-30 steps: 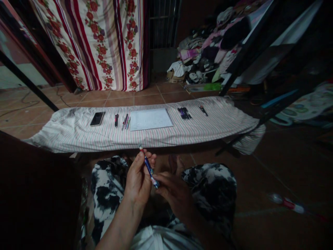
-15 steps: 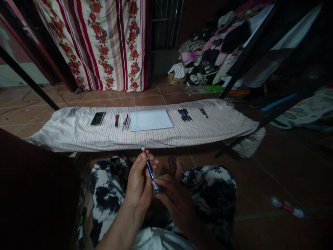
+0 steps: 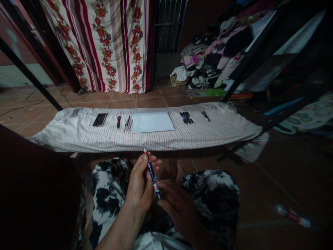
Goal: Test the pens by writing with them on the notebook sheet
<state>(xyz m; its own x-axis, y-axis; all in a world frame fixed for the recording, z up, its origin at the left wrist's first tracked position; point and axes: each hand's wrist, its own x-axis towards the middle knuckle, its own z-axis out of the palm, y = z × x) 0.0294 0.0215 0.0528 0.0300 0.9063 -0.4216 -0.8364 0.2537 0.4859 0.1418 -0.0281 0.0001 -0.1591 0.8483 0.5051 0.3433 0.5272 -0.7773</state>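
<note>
A blue pen (image 3: 151,171) with a red band and a silvery tip slants between my hands, over my lap and just below the cloth's front edge. My left hand (image 3: 142,180) grips its upper part between thumb and fingers, tip pointing up and away from me. The darker right hand (image 3: 175,199) pinches around the pen's lower end, its thumb at the end and its fingers along the side. Beyond them, a spiral notebook (image 3: 153,122) lies open on a striped cloth (image 3: 117,142), its page pale with faint marks.
Left of the notebook lie several pens (image 3: 127,124), a dark red-marked pen (image 3: 118,122) and a phone (image 3: 100,119). Dark pens (image 3: 186,118) and another small dark item (image 3: 205,116) lie right. A bottle (image 3: 292,214) is on the floor; clothes (image 3: 208,55) are heaped behind.
The whole view has shifted slightly, moving the scene right and down. My right thumb and fingers have slid a little lower at the pen's end; the left hand keeps its grip.
</note>
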